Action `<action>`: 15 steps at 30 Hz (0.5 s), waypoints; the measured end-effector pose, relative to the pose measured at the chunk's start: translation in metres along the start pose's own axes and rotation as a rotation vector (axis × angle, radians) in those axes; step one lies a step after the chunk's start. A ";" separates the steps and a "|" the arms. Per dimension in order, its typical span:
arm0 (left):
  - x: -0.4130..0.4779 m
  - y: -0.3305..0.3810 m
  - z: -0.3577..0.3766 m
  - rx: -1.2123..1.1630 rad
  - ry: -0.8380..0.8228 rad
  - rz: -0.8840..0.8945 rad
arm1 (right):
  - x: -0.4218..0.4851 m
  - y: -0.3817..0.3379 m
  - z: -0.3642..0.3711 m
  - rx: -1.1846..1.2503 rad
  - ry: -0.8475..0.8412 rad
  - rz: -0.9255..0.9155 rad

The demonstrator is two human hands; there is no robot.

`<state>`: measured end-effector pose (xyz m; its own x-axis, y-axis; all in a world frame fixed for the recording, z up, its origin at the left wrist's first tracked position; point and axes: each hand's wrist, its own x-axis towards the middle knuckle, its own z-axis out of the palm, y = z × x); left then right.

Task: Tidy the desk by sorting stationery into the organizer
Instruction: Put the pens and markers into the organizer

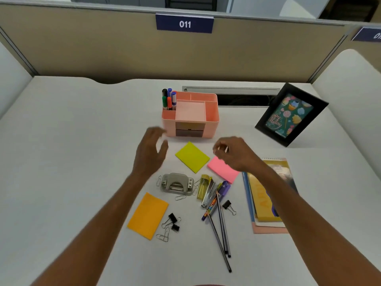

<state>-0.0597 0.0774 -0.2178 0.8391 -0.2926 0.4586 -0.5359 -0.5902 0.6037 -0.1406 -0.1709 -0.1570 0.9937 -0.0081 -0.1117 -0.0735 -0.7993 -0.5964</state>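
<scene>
Now three sticky pads point(192, 156), three binder clips point(172, 217); left hand point(149, 153) wide, right hand point(235, 153) curled, grip unclear

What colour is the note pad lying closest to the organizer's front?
Yellow; the note pad shows best in the head view, before the pink organizer.

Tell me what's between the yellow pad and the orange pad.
In the head view, a metal hole punch with loose paper clips around it lies between the yellow pad and the orange pad.
</scene>
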 end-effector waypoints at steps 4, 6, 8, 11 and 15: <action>-0.095 0.046 0.009 -0.188 -0.054 -0.218 | -0.048 0.011 0.028 -0.115 -0.186 0.202; -0.132 0.068 0.017 -0.163 -0.196 -0.294 | -0.069 0.018 0.045 -0.150 -0.272 0.292; -0.155 0.087 0.026 -0.095 -0.381 -0.315 | -0.083 0.021 0.062 -0.198 -0.316 0.359; -0.170 0.104 0.039 -0.060 -0.536 -0.366 | -0.097 0.021 0.082 -0.231 -0.242 0.409; -0.179 0.107 0.049 0.001 -0.569 -0.442 | -0.105 0.020 0.099 -0.214 -0.091 0.410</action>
<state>-0.2622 0.0302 -0.2673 0.8965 -0.3728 -0.2392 -0.1353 -0.7446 0.6537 -0.2543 -0.1259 -0.2360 0.8743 -0.3037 -0.3787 -0.4295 -0.8475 -0.3120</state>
